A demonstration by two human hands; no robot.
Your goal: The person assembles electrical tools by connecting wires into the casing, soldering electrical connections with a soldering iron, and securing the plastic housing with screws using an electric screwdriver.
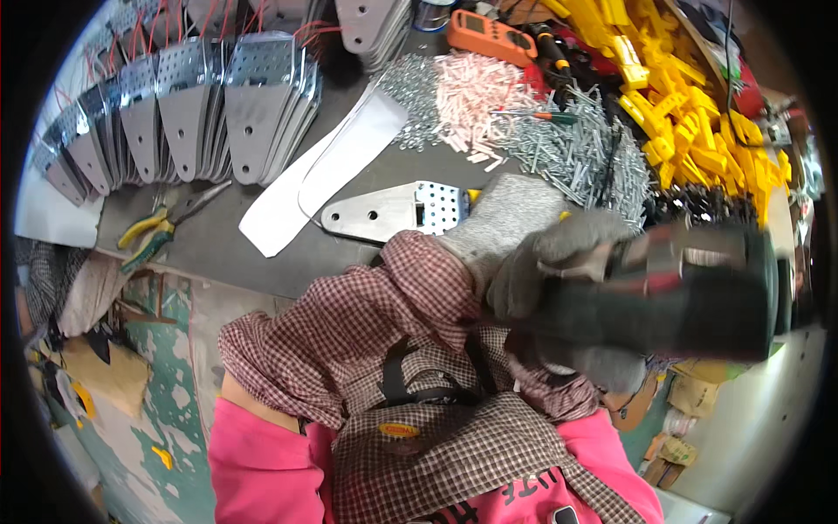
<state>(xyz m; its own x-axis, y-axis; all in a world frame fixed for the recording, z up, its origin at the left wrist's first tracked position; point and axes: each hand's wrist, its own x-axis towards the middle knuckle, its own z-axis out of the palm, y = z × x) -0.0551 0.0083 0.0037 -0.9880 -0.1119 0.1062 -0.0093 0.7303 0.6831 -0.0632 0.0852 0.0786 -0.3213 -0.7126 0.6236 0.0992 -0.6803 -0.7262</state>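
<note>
My left hand (pixel 515 218), in a grey knit glove, is closed over a yellow plastic piece (pixel 474 196) at the perforated end of a flat metal plate (pixel 384 212). Most of that piece is hidden under the glove. The plate tapers to a rounded end with two holes and lies on the dark bench. In my right hand (pixel 524 284), also gloved in grey, is a dark power drill (pixel 672 297), blurred by motion and held right of my left hand. Its tip cannot be made out.
Stacked metal plates (pixel 262 113) with red wires line the back left. Pliers (pixel 166 227) and a white strip (pixel 323 175) lie on the bench (pixel 236 262). Screws (pixel 576 144), pink plugs (pixel 476 100), yellow parts (pixel 690 122) and an orange meter (pixel 491 37) lie behind my hands.
</note>
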